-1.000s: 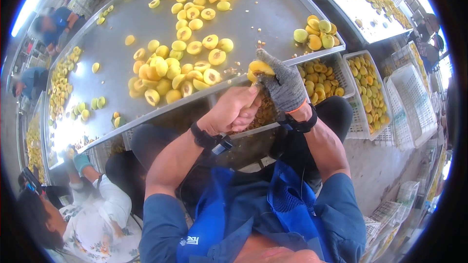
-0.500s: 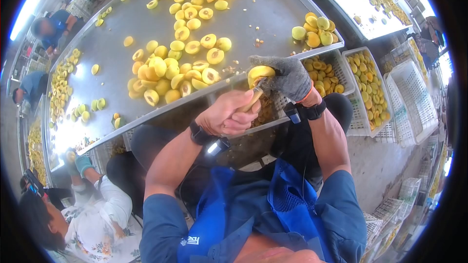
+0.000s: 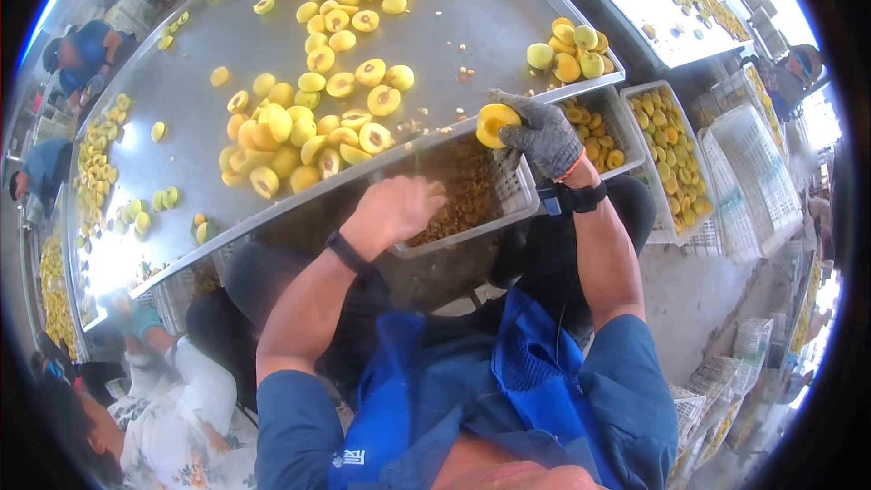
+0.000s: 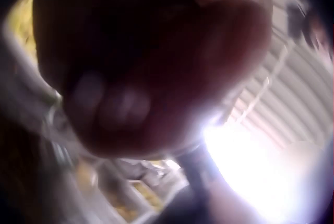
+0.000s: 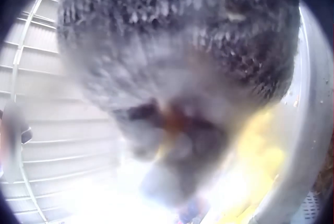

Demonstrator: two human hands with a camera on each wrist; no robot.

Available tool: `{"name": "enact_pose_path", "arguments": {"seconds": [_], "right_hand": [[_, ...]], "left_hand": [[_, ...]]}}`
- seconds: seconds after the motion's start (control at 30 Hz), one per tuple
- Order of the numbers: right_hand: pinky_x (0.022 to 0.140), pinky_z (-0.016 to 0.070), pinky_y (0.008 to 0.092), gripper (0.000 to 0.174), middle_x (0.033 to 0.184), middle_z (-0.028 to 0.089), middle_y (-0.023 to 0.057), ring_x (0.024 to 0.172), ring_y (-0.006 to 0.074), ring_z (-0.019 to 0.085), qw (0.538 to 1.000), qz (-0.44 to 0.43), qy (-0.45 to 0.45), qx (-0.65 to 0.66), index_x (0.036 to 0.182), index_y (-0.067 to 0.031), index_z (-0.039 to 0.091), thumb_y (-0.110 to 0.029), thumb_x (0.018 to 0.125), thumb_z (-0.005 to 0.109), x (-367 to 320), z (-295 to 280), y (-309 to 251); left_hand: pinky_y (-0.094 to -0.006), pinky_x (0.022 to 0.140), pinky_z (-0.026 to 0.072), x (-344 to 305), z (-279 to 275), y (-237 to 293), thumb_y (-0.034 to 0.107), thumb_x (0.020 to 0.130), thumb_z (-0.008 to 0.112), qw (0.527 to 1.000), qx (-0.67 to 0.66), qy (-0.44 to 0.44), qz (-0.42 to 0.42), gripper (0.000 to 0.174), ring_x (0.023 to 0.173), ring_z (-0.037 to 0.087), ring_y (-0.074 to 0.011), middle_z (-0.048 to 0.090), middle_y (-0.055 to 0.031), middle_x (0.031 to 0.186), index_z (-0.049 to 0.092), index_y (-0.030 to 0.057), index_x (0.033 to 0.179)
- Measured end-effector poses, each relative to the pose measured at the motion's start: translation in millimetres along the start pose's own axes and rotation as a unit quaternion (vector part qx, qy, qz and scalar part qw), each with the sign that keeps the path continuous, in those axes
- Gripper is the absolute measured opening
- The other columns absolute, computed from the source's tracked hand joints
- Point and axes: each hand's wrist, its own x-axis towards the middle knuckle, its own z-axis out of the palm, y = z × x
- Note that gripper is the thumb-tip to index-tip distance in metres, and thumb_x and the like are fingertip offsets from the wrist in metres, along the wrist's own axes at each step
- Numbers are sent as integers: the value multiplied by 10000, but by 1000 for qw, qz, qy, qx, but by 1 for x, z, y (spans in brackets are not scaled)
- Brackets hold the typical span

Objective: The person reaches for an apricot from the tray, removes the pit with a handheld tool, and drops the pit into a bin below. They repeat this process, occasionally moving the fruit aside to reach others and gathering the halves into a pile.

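Note:
My bare left hand (image 3: 396, 210), blurred, is above the near-left part of a white crate (image 3: 522, 192) under the table edge. Its fingers curl round the tan handle (image 3: 437, 189) of a small pitting tool, whose tip is lost in the blur. In the left wrist view the curled fingers (image 4: 122, 104) look dark and smeared. My right hand (image 3: 542, 136), in a grey knit glove, pinches a yellow peach half (image 3: 496, 125) between thumb and fingers at the table's near rim. The right wrist view shows the glove (image 5: 177, 41) from close up, the fruit mostly hidden.
Halved peaches (image 3: 290, 132) lie heaped on the metal table (image 3: 435, 63), whole ones (image 3: 567, 50) at its right corner. Brown pits or scraps fill the crate below. Fruit-filled crates (image 3: 671, 159) stand to the right. A person in a floral top (image 3: 172, 417) sits at left.
My left hand has drawn back down and left, away from the peach, with the tool. The peach half stays in my right hand, its yellow cut face now turned to view.

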Motion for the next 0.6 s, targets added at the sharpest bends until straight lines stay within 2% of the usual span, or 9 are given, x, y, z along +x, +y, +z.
{"name": "enact_pose_path", "arguments": {"seconds": [0.03,0.13,0.17,0.23,0.27,0.33,0.43,0.5,0.6], "right_hand": [[947,548,356,575,1232,689,95,1079,175,647,998,67,12,-1,1445,-60,577,-133,899,741,-7,-6,-4],[888,559,357,542,1229,691,143,1062,229,684,969,128,125,-173,1412,-80,604,-160,886,706,-9,-44,24],[917,546,374,547,1249,680,158,1108,259,667,933,93,185,-294,1415,-88,602,-171,882,690,-15,-60,43],[975,521,410,558,1290,656,187,1200,319,634,811,7,281,-513,1421,-104,596,-194,873,656,-16,-81,65],[1014,490,456,576,1374,615,177,1265,374,579,793,45,296,-531,1425,-123,589,-221,862,663,-19,-84,63],[967,517,447,509,1300,660,153,1194,359,630,763,-83,329,-550,1372,-137,631,-226,873,673,-8,-91,77],[956,539,386,421,1176,722,140,1067,311,695,877,-66,234,-414,1269,-64,700,-118,852,729,17,-35,38],[892,555,368,344,1136,732,145,1010,309,709,896,-146,156,-388,1210,-76,732,-137,872,726,47,7,33],[887,546,440,319,1126,720,178,1035,367,688,893,-116,18,-435,1158,-98,734,-277,897,694,102,70,10]], "left_hand": [[-496,757,563,-4,11,-8,384,958,624,999,37,21,9,402,835,704,-410,709,-252,835,666,-15,924],[-506,731,564,-10,24,-6,392,951,627,997,71,6,32,404,804,706,-414,708,-235,792,663,-9,920],[-507,732,564,-12,22,-2,395,951,627,997,66,-8,37,407,804,707,-414,708,-236,796,659,-10,927],[-509,726,566,-17,26,-2,399,958,624,997,61,-4,56,417,800,711,-414,714,-242,826,640,-17,964],[-509,723,567,-17,27,-2,396,962,620,996,55,-8,63,415,800,712,-412,713,-244,829,638,-18,973],[-509,716,568,-16,29,-3,390,971,611,997,43,-13,70,411,798,714,-410,713,-249,835,633,-19,989],[-503,675,569,-15,33,-3,349,954,617,995,23,7,99,354,765,717,-407,708,-228,788,645,-4,945],[-493,653,572,-14,40,-3,296,920,634,989,16,63,136,289,742,721,-397,711,-201,765,673,11,893],[-481,658,576,-9,39,0,261,904,641,992,15,0,129,253,752,725,-383,720,-188,785,698,18,862]]}}
